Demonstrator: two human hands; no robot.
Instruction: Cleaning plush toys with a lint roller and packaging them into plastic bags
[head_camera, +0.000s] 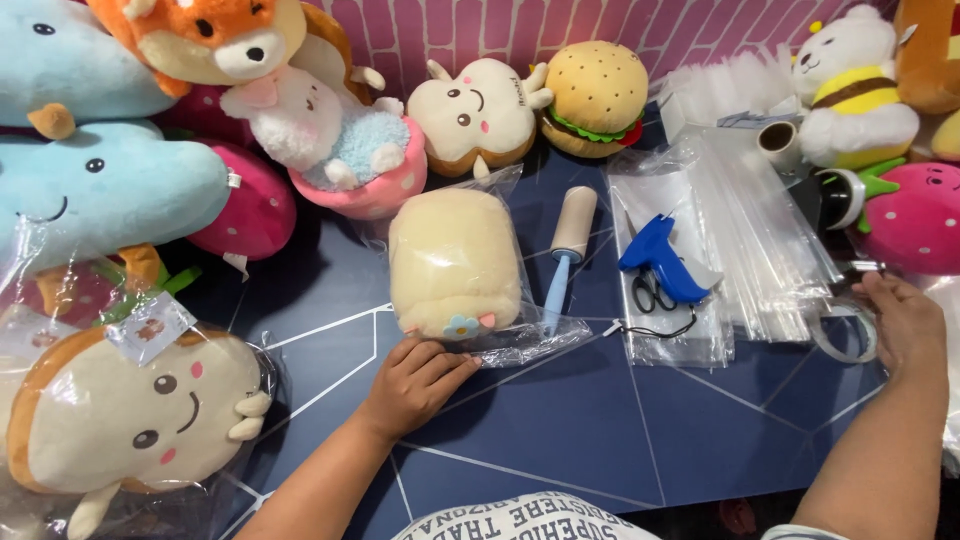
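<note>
A cream bread-shaped plush (455, 262) lies in a clear plastic bag (530, 335) in the middle of the dark blue table (620, 420). My left hand (412, 385) rests on the table at the bag's near edge, fingers curled against the plastic. My right hand (900, 320) is at the far right, touching a roll of clear tape (845, 335) beside a stack of clear bags (740, 230). Whether it grips the roll is unclear.
A lint roller (568, 245), a blue tool (660, 258) and black scissors (650, 293) lie right of the plush. A bagged toast plush (130, 410) sits at the left front. Many plush toys line the back and left, including a burger (595, 95) and a bee (850, 85).
</note>
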